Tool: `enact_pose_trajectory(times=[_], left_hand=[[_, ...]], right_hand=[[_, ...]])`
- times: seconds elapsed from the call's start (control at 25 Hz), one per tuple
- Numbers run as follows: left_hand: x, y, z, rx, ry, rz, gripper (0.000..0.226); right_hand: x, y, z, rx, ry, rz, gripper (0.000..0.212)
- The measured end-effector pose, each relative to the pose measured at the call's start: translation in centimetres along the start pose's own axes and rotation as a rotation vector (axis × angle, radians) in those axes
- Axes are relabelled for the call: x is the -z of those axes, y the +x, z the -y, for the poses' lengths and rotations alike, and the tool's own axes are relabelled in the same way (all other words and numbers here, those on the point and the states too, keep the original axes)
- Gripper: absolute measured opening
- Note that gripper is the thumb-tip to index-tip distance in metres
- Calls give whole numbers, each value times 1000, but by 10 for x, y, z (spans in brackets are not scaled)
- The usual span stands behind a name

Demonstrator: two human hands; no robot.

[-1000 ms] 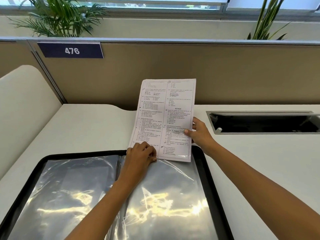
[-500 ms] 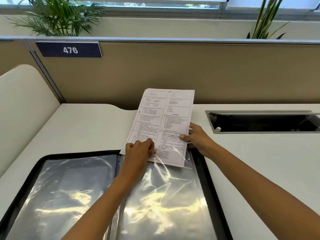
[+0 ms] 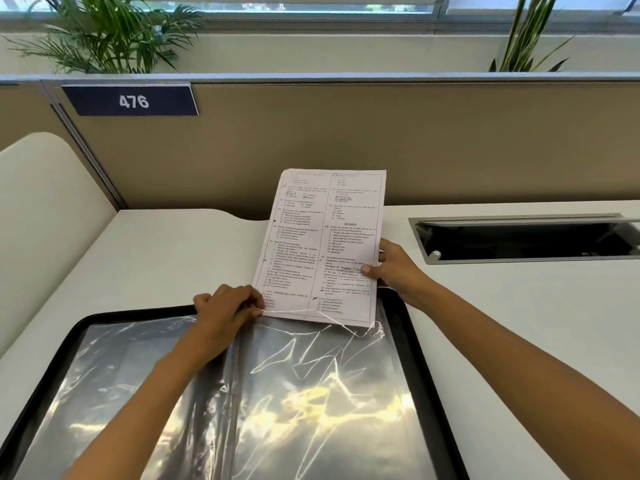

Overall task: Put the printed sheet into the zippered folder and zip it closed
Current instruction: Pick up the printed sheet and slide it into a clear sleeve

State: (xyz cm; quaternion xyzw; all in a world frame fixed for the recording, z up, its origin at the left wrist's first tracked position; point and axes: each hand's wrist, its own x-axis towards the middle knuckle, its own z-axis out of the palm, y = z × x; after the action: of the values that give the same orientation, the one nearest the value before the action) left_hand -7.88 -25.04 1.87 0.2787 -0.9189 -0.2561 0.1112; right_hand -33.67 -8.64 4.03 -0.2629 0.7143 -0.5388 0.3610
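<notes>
The zippered folder point(image 3: 417, 358) lies open on the desk, black-rimmed, with shiny clear plastic sleeves point(image 3: 311, 393) inside. My right hand point(image 3: 396, 270) pinches the right edge of the printed sheet point(image 3: 322, 244), which stands tilted above the folder's far right corner. The sheet's bottom edge sits just under the lifted lip of the right-hand sleeve. My left hand point(image 3: 228, 306) pinches that lip near the folder's spine, at the sheet's lower left corner. The zipper is not visible.
A recessed cable box point(image 3: 519, 240) with a raised lid is set into the desk at the right. A tan partition with a "476" sign point(image 3: 131, 101) stands behind, plants above it. A cream curved panel point(image 3: 45, 220) borders the left.
The sheet has come down and tipped back a little, and its bottom edge now lies under the sleeve's lip. My left hand stays at the sleeve's top edge.
</notes>
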Motion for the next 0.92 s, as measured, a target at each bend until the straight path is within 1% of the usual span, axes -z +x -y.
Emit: enact_pose_trajectory(times=[0.08,0.16,0.28,0.44,0.56,0.64,0.72,0.84,0.92], left_hand=[[5,-4,5,-2,-1,29,38],[6,-4,7,26,13,23,36],[3,-4,8,89,6,-63,29],[-1,-8,7,106,-22,-145,31],[-1,-12,9,107,-54,-208,32],[-4,-12,10,93,-52,-232,29],[-6,-10,10,91,-87,-245,25],[-8,-10,6,112,-162,-225,21],[-9,-9,4,113,-161,-221,23]], right_hand=[[-1,1,1,14,-10,1,48],[-1,2,2,22,-3,6,48],[-1,0,5,35,-15,49,48],[-5,0,9,82,-184,92,49],[-8,0,11,100,-227,130,47],[-7,-1,10,84,-224,177,42],[-4,-1,9,46,-221,261,38],[4,4,6,-43,-138,388,34],[5,10,5,-109,-100,376,31]])
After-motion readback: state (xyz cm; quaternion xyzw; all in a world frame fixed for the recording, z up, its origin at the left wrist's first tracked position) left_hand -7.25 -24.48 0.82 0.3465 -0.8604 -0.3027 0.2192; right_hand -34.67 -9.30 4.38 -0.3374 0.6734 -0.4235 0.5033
